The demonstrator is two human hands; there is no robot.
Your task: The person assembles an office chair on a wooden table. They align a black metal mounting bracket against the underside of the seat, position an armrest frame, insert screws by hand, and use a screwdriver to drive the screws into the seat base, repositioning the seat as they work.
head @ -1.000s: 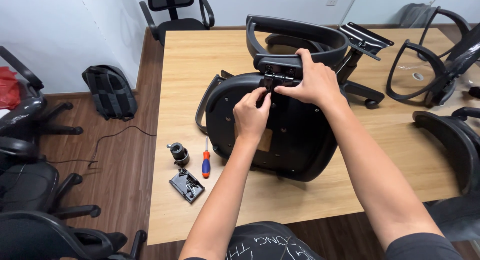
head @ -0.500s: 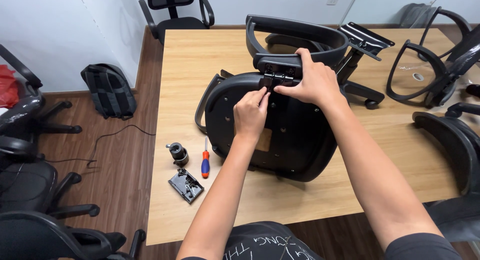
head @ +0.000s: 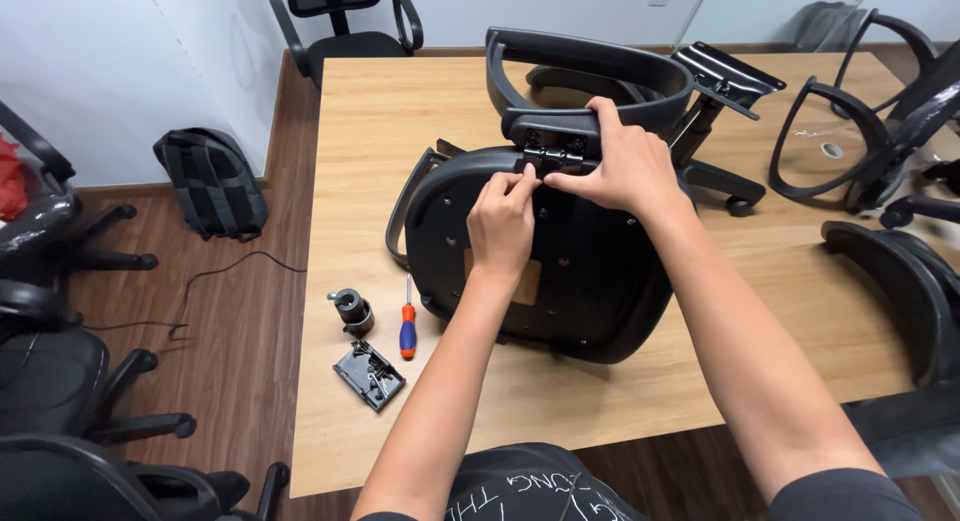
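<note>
A: Your left hand (head: 503,219) sits on the upturned black seat pan (head: 540,261), fingertips pinched together at the small black bracket (head: 556,161) where the seat meets the backrest frame (head: 590,71). It looks closed on something tiny there, though what it is I cannot tell.

B: And your right hand (head: 615,166)?

A: It is wrapped over the bracket from the far side, thumb underneath and fingers curled on top, gripping it. That hold looks meant to keep the joint steady while your left works at it.

B: Where does the seat lie?

A: Underside up in the middle of the desk (head: 400,111), tilted toward you, so the mounting holes face you. The screwdriver (head: 407,331) with the red and blue handle lies just beside the seat's left edge, near a small metal cylinder (head: 351,310) and a flat metal plate (head: 369,375).

B: What can't you see?

A: Your hands hide the fastening point itself, so whether a screw is in place is unclear. More chair parts (head: 860,151) run off the right edge, a backpack (head: 212,181) leans by the wall, and other chairs (head: 60,401) are cut off at left.
</note>
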